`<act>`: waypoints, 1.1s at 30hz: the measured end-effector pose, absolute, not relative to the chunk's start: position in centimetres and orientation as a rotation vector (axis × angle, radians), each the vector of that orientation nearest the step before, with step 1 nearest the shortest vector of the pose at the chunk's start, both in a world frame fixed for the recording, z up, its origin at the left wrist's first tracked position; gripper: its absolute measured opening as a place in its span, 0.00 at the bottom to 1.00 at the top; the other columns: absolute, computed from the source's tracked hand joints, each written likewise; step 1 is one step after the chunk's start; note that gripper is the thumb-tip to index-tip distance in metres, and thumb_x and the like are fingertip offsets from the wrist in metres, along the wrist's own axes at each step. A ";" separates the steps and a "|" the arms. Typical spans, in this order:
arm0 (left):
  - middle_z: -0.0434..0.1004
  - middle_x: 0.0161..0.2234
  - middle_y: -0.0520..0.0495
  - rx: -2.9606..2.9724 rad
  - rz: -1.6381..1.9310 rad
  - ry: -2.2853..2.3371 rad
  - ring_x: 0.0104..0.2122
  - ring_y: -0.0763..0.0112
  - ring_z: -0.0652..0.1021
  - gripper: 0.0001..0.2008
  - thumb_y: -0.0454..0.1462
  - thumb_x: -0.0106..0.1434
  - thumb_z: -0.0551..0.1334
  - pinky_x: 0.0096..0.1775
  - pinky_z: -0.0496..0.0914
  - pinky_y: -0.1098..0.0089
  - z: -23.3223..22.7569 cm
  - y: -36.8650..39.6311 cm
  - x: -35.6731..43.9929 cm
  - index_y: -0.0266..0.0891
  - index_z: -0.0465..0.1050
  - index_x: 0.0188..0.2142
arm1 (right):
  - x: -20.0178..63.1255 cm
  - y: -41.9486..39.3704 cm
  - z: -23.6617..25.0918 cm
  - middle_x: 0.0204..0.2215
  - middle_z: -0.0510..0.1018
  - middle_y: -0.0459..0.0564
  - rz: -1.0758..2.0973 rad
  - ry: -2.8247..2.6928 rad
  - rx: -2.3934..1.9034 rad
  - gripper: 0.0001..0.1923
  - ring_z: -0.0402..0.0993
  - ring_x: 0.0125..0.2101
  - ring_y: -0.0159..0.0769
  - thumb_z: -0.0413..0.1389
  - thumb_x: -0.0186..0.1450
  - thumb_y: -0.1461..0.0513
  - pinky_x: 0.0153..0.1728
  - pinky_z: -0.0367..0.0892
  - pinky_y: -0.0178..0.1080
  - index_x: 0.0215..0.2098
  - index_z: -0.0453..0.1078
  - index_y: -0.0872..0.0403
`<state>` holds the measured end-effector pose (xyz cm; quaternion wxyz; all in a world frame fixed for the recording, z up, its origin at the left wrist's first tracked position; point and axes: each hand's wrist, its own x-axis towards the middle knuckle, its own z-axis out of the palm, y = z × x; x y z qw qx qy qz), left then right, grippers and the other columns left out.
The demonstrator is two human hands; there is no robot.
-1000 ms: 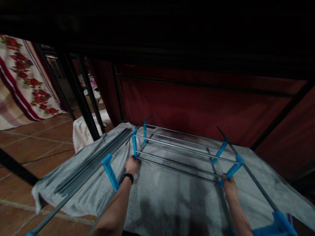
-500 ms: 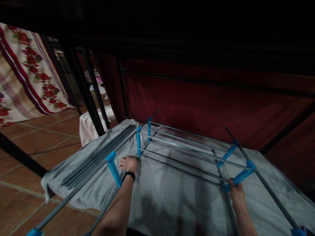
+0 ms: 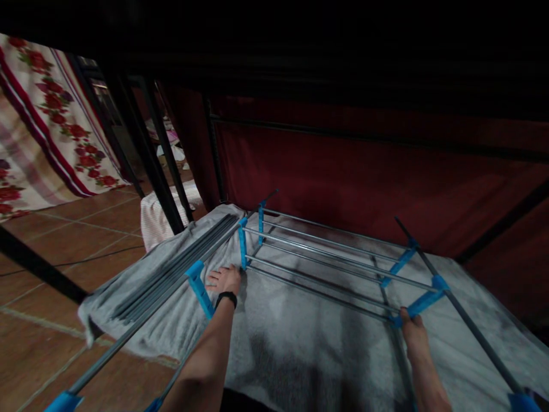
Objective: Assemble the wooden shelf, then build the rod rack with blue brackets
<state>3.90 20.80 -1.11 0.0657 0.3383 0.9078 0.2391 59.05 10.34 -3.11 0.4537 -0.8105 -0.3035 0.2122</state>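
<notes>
A rack of grey metal rods (image 3: 317, 247) joined by blue plastic connectors lies on a grey blanket (image 3: 300, 349). My left hand (image 3: 225, 280) is palm down between two blue connectors on the rack's left side, its fingers spread and holding nothing. It is close to the lower end of an upright connector (image 3: 242, 245); whether they touch I cannot tell. At the right, my right hand (image 3: 415, 335) closes on the lower end of a slanted blue connector (image 3: 424, 303), where the rods meet it. My thumb is on top, and the other fingers are mostly hidden.
A bundle of loose grey rods (image 3: 180, 269) lies on the blanket to the left. Black metal posts (image 3: 148, 149) and a dark overhead frame surround the space. A red cloth (image 3: 334, 171) hangs behind. Tiled floor (image 3: 86, 229) and a flowered cloth (image 3: 55, 120) are at left.
The fingers of my left hand have spread out from a more curled pose. My right hand keeps its hold on the connector. The view has shifted slightly.
</notes>
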 end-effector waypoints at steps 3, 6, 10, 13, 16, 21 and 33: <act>0.58 0.61 0.13 0.883 0.729 2.801 0.63 0.23 0.58 0.28 0.38 0.63 0.55 0.50 0.60 0.29 -0.7 21.3 3.5 0.21 0.62 0.59 | 59.3 10.6 -3.1 0.31 0.73 0.51 0.560 -0.757 -1.975 0.21 0.71 0.39 0.48 0.51 0.57 0.44 0.45 0.65 0.50 0.35 0.64 0.52; 0.60 0.60 0.13 0.868 0.796 2.786 0.63 0.27 0.59 0.27 0.39 0.65 0.53 0.52 0.60 0.30 -0.2 21.1 3.8 0.20 0.62 0.59 | 58.6 10.4 -2.9 0.34 0.75 0.53 0.559 -0.693 -1.973 0.25 0.72 0.41 0.49 0.52 0.56 0.43 0.47 0.66 0.49 0.41 0.66 0.54; 0.50 0.66 0.17 0.904 0.884 2.767 0.67 0.36 0.54 0.28 0.37 0.67 0.49 0.58 0.56 0.35 0.1 20.3 6.6 0.21 0.57 0.63 | 54.9 8.2 -2.7 0.46 0.74 0.59 0.293 -0.720 -1.918 0.35 0.69 0.51 0.50 0.52 0.58 0.44 0.52 0.65 0.48 0.56 0.61 0.58; 0.47 0.69 0.25 1.145 1.003 2.725 0.69 0.45 0.52 0.31 0.42 0.68 0.48 0.64 0.52 0.44 -0.1 18.6 9.7 0.25 0.53 0.66 | 50.7 5.2 -4.0 0.57 0.66 0.66 0.081 -0.878 -1.897 0.36 0.60 0.59 0.53 0.47 0.64 0.46 0.59 0.59 0.50 0.62 0.55 0.61; 0.46 0.70 0.30 1.571 1.051 2.613 0.69 0.47 0.52 0.32 0.45 0.69 0.48 0.65 0.52 0.49 -1.0 15.8 11.8 0.29 0.51 0.67 | 47.2 2.0 -6.4 0.62 0.61 0.62 0.047 -1.142 -1.876 0.29 0.59 0.61 0.49 0.41 0.70 0.50 0.59 0.59 0.51 0.63 0.57 0.56; 0.53 0.68 0.30 2.143 0.662 2.379 0.68 0.46 0.54 0.29 0.44 0.69 0.48 0.63 0.53 0.47 -3.3 12.0 13.0 0.31 0.58 0.66 | 45.5 -1.8 -8.4 0.65 0.63 0.61 -0.005 -1.498 -2.144 0.27 0.55 0.65 0.54 0.41 0.73 0.52 0.62 0.52 0.58 0.63 0.62 0.56; 0.62 0.64 0.28 2.315 0.387 2.322 0.64 0.45 0.60 0.28 0.45 0.70 0.50 0.62 0.54 0.44 -4.1 10.8 12.3 0.30 0.64 0.63 | 44.8 -3.1 -7.2 0.68 0.55 0.63 -0.023 -1.521 -2.365 0.29 0.49 0.68 0.56 0.41 0.73 0.52 0.63 0.45 0.62 0.67 0.58 0.57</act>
